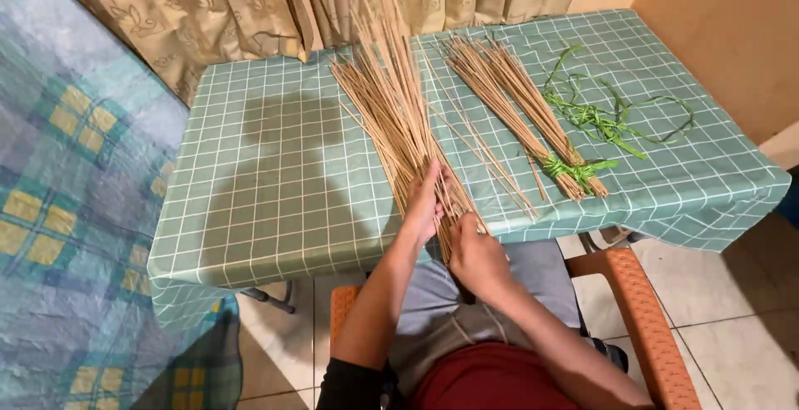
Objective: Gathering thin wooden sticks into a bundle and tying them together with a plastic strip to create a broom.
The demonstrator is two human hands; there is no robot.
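Sticks (395, 119) fan across the green checked tablecloth (275, 185), their near ends gathered at the table's front edge. Your left hand (426, 202) wraps those ends; your right hand (474, 256) clasps them just below. A tied bundle (524, 119) lies beside green ribbon (616, 119). Curtains (250, 2) hang behind; floor tiles (732, 318) show below.

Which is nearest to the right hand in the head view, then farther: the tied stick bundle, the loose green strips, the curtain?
From the right hand:
1. Tied stick bundle, just to its right on the table.
2. Loose green strips, farther right, toward the table's back.
3. Curtain, behind the table's far edge.
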